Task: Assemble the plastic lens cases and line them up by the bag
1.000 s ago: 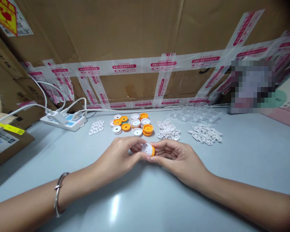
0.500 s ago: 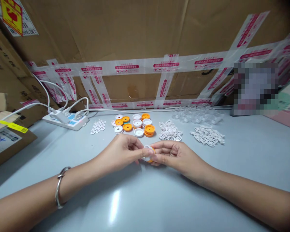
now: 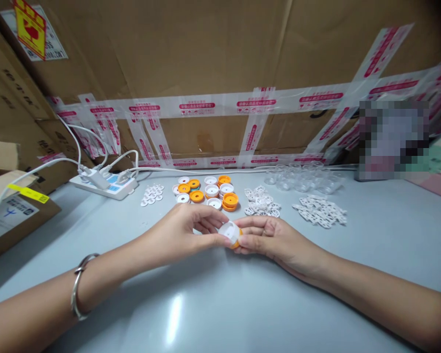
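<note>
Between my two hands, a little above the table, is a small round plastic piece, a white cup-shaped disc (image 3: 228, 232) set against an orange disc (image 3: 238, 240). My left hand (image 3: 200, 228) pinches the white disc's edge between thumb and fingers. With thumb and fingertips, my right hand (image 3: 266, 238) grips the orange side. The white disc's hollow face is turned up toward me. Just behind the hands stand white discs (image 3: 213, 203) and orange discs (image 3: 230, 199), some of them stacked.
Small white round pieces (image 3: 152, 194) lie left of the discs. White openwork parts (image 3: 260, 201), more flat white parts (image 3: 320, 211) and clear plastic cups (image 3: 305, 177) lie to the right. A power strip (image 3: 105, 185), a carton (image 3: 18, 215) and a large taped box (image 3: 206, 59) border the table (image 3: 220, 304).
The white disc has tilted so more of its hollow face shows, and my left fingers cover less of it. The whole view has shifted slightly.
</note>
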Tool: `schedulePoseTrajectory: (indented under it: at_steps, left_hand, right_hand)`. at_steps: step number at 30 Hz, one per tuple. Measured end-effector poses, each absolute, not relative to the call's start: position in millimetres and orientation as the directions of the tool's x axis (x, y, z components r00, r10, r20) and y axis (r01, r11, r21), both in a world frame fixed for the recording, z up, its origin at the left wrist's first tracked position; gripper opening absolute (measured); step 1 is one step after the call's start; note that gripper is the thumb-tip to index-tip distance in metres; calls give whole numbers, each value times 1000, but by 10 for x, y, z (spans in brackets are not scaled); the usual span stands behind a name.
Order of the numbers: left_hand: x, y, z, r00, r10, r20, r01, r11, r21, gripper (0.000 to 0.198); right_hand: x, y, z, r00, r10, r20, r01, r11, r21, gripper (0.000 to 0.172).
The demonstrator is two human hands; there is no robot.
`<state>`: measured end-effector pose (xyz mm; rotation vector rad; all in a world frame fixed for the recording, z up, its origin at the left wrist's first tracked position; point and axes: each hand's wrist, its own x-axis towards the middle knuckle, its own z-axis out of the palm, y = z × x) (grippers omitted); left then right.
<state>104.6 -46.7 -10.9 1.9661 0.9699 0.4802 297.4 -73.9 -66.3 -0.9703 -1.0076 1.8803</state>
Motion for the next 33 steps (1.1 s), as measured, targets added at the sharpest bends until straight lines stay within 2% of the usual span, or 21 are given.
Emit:
schedulePoseTrajectory:
  at_steps: [5, 8, 13, 17, 21, 27, 33]
  left_hand:
    - [1073, -495, -190, 597, 800, -56, 436, -265, 860, 18]
    - [1071, -525, -203, 642, 767, 20, 449, -396, 801, 16]
    - [1040, -527, -180, 728, 673, 128, 476, -631, 613, 17]
    - [1021, -509, -173, 745, 652, 142, 500, -687, 528, 18]
    - [1004, -495, -194, 752, 645, 137, 496, -690, 527, 21]
    - [1011, -496, -239, 785, 598, 159, 453, -731, 511, 25]
    - [1042, -527, -241, 770, 625, 131, 499, -717, 486, 20]
  right_hand:
    - [2969, -727, -675, -409, 885, -222, -264, -347, -900, 28]
    - [2963, -719, -679, -399, 890, -220, -218, -325, -920, 32]
    - [2949, -730, -666, -393, 891, -227, -170, -313, -934, 35]
    - [2944, -742, -646, -401, 882, -248, -149, -330, -932, 39]
    - [2928, -745, -645, -345, 895, -282, -99, -334, -938, 47]
    - [2882, -755, -634, -378, 888, -261, -62, -306, -950, 31]
    - [2862, -779, -611, -364, 896, -255, -56, -295, -954, 28]
